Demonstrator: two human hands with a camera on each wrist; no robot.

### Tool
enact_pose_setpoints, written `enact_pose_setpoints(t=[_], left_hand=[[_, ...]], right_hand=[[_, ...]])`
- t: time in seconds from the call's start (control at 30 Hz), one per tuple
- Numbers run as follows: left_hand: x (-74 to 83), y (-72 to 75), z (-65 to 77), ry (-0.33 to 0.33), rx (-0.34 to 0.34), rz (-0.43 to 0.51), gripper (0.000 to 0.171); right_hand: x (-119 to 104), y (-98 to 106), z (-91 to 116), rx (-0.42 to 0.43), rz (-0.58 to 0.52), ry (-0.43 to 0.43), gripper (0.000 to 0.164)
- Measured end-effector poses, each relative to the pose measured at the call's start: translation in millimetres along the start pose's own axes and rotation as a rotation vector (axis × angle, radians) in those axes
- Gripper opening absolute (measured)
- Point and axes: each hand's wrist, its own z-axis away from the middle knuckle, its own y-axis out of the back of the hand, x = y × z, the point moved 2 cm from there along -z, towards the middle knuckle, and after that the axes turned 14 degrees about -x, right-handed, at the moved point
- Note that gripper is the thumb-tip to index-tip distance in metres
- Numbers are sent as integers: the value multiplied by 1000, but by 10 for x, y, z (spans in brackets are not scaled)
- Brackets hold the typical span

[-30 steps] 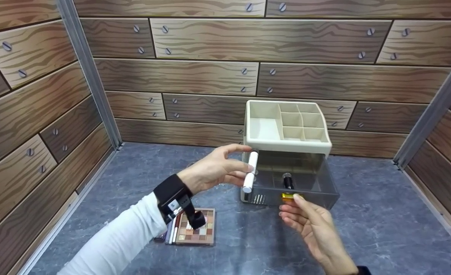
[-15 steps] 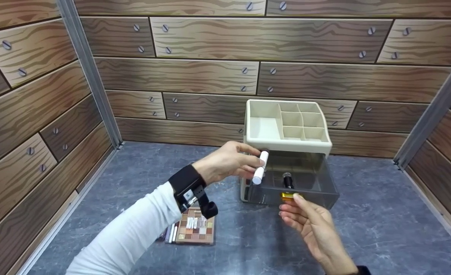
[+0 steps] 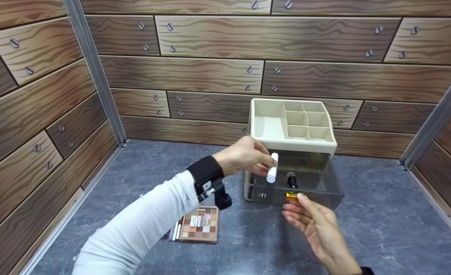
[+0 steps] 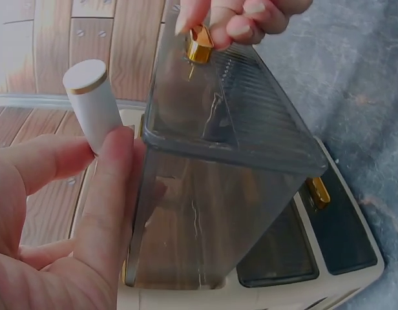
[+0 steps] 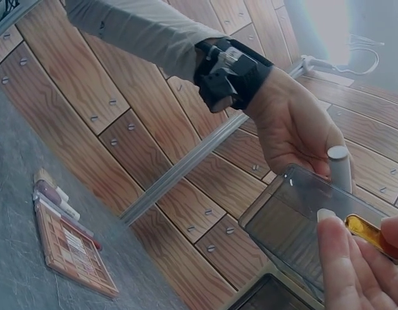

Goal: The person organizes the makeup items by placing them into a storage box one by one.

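Observation:
In the head view, my left hand [image 3: 244, 156] pinches a white cosmetic tube [image 3: 272, 168] over the left part of a pulled-out smoky drawer [image 3: 320, 177]. The tube has a thin gold band near its end, plain in the left wrist view. My right hand [image 3: 319, 229] pinches the drawer's gold handle [image 3: 291, 196] between thumb and fingers. Inside the drawer lies a small black tube [image 3: 292, 180] with a clear end. The drawer belongs to a cream cosmetics organizer [image 3: 294, 145].
The organizer's open top has several compartments. An eyeshadow palette [image 3: 199, 225] lies on the grey marbled table [image 3: 263, 248] at front left, with slim tubes [image 5: 64, 216] beside it. Wood-patterned walls [image 3: 210, 72] enclose the back and sides.
My left hand has moved right with the white tube, from the drawer's left edge to over the drawer. The right hand has stayed on the handle. The head view has shifted slightly.

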Motion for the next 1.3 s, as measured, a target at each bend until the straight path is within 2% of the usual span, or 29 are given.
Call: enact_pose_setpoints(t=[0.2, 0.3, 0.47, 0.57, 0.77, 0.93, 1.0, 1.2, 1.3], left_hand=[[80, 1, -94, 8, 18, -17, 15], [95, -18, -122, 11, 36, -29, 8], [98, -94, -158, 23, 62, -120, 11], [111, -142, -182, 34, 84, -206, 14], [149, -213, -221, 97, 139, -401, 19], [163, -244, -252, 122, 146, -487, 24], [160, -254, -260, 117, 139, -482, 23], [127, -252, -236, 85, 119, -359, 19], [114, -233, -222, 70, 104, -336, 16]], right_hand=[[-7, -4, -7, -10, 5, 4, 30], [-5, -7, -7, -15, 6, 0, 30], [-10, -3, -5, -3, 9, -4, 30], [-16, -1, -6, -1, 7, -3, 31], [-14, 5, -10, 10, -2, -10, 31], [-13, 15, -12, 32, -4, -12, 30], [-14, 18, -14, 40, -6, -14, 30], [-2, 10, -21, 41, 10, -22, 29], [2, 3, -23, 39, 16, -27, 28]])
